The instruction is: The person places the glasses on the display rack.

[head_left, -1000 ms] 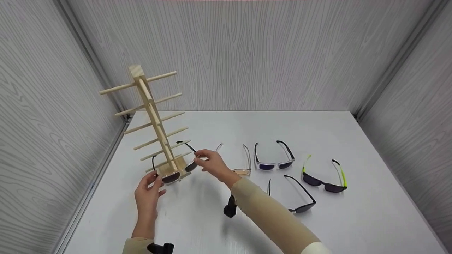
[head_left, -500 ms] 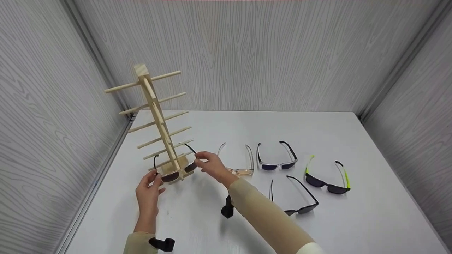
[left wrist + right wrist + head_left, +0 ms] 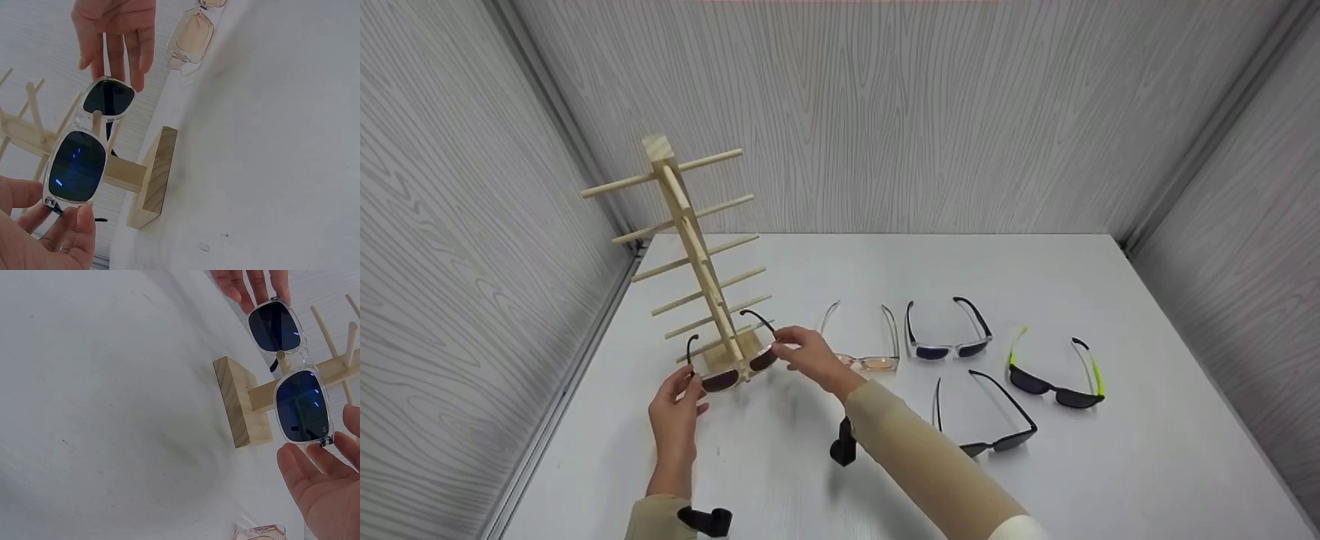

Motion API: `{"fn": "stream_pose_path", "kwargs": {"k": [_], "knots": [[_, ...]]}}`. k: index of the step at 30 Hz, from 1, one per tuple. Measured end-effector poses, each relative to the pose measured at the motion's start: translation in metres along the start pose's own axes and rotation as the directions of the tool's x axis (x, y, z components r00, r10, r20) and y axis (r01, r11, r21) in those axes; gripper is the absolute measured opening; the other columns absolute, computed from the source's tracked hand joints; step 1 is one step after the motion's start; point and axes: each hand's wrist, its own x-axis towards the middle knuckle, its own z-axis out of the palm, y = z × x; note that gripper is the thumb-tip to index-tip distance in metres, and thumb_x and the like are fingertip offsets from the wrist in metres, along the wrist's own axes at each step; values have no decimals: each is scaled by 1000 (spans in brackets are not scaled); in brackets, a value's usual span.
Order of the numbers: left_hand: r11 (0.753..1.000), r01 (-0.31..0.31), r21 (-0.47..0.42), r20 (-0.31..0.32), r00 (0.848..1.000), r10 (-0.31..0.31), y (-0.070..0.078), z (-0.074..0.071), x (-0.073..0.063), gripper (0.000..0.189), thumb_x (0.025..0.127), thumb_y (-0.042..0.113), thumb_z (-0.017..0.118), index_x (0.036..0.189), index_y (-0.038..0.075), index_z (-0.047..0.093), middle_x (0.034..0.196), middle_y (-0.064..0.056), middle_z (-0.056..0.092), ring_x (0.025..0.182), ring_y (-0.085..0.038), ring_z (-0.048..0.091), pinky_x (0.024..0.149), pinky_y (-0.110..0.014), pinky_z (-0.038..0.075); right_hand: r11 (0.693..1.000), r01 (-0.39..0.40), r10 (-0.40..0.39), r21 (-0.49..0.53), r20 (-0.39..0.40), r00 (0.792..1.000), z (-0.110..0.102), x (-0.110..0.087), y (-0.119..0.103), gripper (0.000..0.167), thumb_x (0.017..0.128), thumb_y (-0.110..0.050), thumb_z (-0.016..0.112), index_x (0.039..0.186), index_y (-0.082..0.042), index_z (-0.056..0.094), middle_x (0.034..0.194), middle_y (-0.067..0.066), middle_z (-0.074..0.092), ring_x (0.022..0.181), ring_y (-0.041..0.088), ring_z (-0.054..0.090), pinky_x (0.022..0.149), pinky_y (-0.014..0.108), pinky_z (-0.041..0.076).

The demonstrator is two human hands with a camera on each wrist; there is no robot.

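Observation:
Sunglasses with a clear frame, dark lenses and black temples (image 3: pixel 720 381) are held by both hands in front of the wooden display stand (image 3: pixel 690 232), low down near its base. My left hand (image 3: pixel 673 416) pinches one outer corner by the hinge; my right hand (image 3: pixel 814 361) pinches the opposite corner. The temples are unfolded and point back past the stand's post. In the left wrist view, a peg's end (image 3: pixel 97 119) shows at the nose gap between the lenses. From the right wrist view, the same sunglasses (image 3: pixel 304 405) appear tilted along the post.
Right of the stand lie clear-framed glasses with orange-tinted lenses (image 3: pixel 877 364), clear-framed dark sunglasses (image 3: pixel 934 352), black sunglasses (image 3: pixel 1012 441) partly behind the right sleeve, and black-and-neon-yellow sunglasses (image 3: pixel 1072 399). Grey wood-grain walls (image 3: pixel 840 112) border the white table (image 3: pixel 1110 480).
The head view has shifted slightly. In the last half second the sunglasses drop a little at the stand, and one temple tip shows more clearly. Both hands keep their grip.

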Motion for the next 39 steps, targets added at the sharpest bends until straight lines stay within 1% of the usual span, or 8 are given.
{"fn": "stream_pose_path", "kwargs": {"k": [7, 19, 23, 25, 29, 31, 33, 39], "knots": [[1000, 13, 21, 22, 1000, -14, -3, -3, -2, 38, 97, 28, 50, 128, 7, 52, 116, -10, 53, 98, -21, 55, 71, -23, 52, 999, -25, 26, -26, 14, 1000, -1, -2, 2, 34, 93, -18, 56, 123, -1, 55, 123, 12, 56, 107, 22, 57, 83, 37, 50], [999, 33, -22, -19, 999, -33, -5, -13, -6, 37, 97, 28, 50, 126, 4, 53, 116, -14, 53, 97, -21, 59, 71, -21, 53, 997, -77, 77, -2, 1, 997, -11, -1, 7, 39, 93, -22, 57, 126, 0, 54, 125, 11, 56, 111, 26, 55, 84, 37, 50], [998, 40, -43, -17, 999, -40, -6, -13, -10, 40, 97, 29, 50, 128, 3, 51, 118, -15, 52, 96, -20, 59, 72, -23, 53, 999, -54, 54, -2, -10, 999, -17, -16, -6, 36, 95, -15, 53, 126, 2, 52, 126, 15, 54, 111, 30, 55, 86, 41, 49], [997, 45, -68, -19, 999, -47, -17, -13, -8, 46, 94, 35, 53, 128, 4, 51, 119, -16, 53, 95, -18, 60, 71, -23, 53, 999, -44, 44, 10, -14, 999, -20, -20, -7, 35, 95, -13, 53, 126, 2, 52, 125, 16, 54, 111, 31, 55, 87, 43, 48], [987, 47, -156, -23, 998, -51, -52, -14, 6, 56, 86, 47, 60, 126, 9, 53, 117, -13, 57, 90, -13, 63, 68, -22, 53, 998, -53, 55, 46, -32, 998, -26, -17, 5, 35, 95, -18, 54, 126, -2, 53, 123, 12, 56, 110, 31, 56, 87, 43, 48], [985, 61, -164, -18, 998, -65, -56, -15, 7, 58, 85, 49, 61, 126, 8, 53, 116, -12, 58, 90, -13, 63, 69, -23, 54, 996, -65, 68, 66, -44, 997, -27, -17, 8, 35, 95, -22, 55, 126, -4, 54, 122, 10, 57, 107, 28, 58, 85, 40, 50], [983, 67, -170, -18, 997, -71, -51, -15, 3, 55, 86, 46, 62, 124, 7, 54, 113, -11, 60, 89, -14, 64, 68, -25, 54, 993, -70, 75, 90, -54, 996, -28, -20, 8, 35, 94, -23, 57, 124, -5, 55, 120, 9, 58, 105, 26, 59, 83, 37, 51], [992, 90, -88, -14, 996, -91, -3, -11, -28, 49, 92, 40, 56, 124, 3, 52, 115, -15, 59, 89, -14, 63, 70, -24, 54, 988, -52, 61, 145, -61, 996, -31, -32, 6, 34, 93, -22, 58, 122, -4, 57, 116, 9, 60, 100, 25, 62, 80, 36, 52]]}}
